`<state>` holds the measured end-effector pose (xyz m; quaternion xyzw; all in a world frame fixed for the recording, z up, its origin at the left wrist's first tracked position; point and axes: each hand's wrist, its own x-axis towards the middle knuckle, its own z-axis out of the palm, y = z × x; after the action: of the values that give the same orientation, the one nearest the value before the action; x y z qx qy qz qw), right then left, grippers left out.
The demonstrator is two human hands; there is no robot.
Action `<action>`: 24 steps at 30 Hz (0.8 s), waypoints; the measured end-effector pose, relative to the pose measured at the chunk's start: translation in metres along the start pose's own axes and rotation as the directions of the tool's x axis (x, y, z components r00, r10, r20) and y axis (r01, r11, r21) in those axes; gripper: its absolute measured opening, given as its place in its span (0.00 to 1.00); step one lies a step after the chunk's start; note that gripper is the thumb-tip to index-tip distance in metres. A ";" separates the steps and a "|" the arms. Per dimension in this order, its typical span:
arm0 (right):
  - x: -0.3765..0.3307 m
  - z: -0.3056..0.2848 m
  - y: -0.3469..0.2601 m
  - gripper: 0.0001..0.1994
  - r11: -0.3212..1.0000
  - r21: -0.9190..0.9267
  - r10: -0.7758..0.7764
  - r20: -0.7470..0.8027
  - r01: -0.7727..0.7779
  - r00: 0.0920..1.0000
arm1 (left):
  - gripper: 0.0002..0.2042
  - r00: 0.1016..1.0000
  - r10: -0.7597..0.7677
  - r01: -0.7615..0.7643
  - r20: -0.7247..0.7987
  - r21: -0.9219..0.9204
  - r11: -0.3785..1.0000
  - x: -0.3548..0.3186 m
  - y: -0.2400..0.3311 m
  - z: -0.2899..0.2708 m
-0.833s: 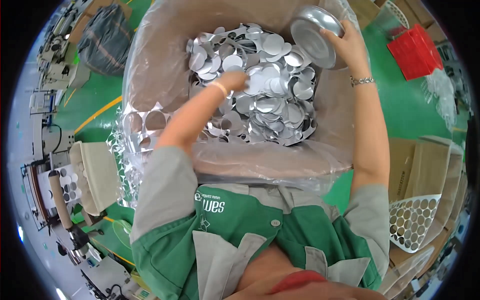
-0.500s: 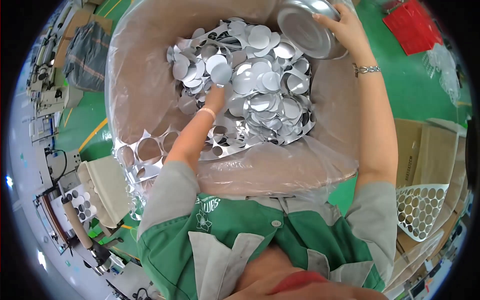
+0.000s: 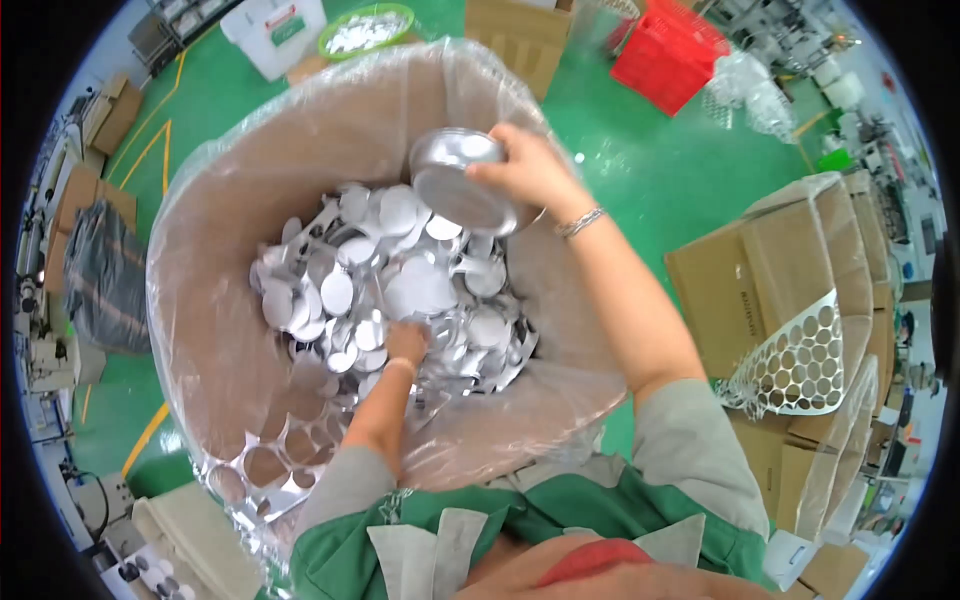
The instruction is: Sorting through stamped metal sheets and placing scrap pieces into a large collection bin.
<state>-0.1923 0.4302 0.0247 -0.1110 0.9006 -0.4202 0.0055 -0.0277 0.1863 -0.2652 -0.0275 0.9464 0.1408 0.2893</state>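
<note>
Green factory floor (image 3: 690, 170), lined carton (image 3: 230, 300) of metal discs (image 3: 400, 290). Our left hand (image 3: 405, 345) digs in, grip hidden; right hand (image 3: 525, 170) grips a metal bowl (image 3: 460, 185). We're mid-scoop; bowl probably needs lowering.

Brown cardboard boxes (image 3: 760, 290) stack at right; a white, red-labelled bin (image 3: 272, 30) stands upper left.

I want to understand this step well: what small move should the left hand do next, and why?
Probably close the left hand on a few silver discs and lift them toward the metal bowl. It is down in the pile, while the right hand holds the bowl tilted just above it.
</note>
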 end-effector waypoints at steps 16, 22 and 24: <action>-0.002 0.006 -0.035 0.22 0.997 0.023 0.065 0.153 -0.069 0.986 | 0.20 0.920 -0.390 0.384 -0.041 -0.103 0.917 0.004 0.016 -0.027; 0.002 0.008 -0.033 0.20 0.987 -0.141 -0.067 0.065 0.076 0.996 | 0.14 0.937 0.190 -0.184 -0.293 0.049 0.982 0.060 -0.051 0.015; 0.001 0.009 -0.039 0.21 0.991 -0.075 -0.109 0.050 0.113 0.993 | 0.18 0.954 0.238 -0.232 -0.181 0.052 0.971 0.062 -0.075 0.002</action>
<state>-0.1852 0.3989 0.0486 -0.1705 0.9083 -0.3821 -0.0017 -0.0683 0.1162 -0.3198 0.0765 0.9679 0.1564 0.1814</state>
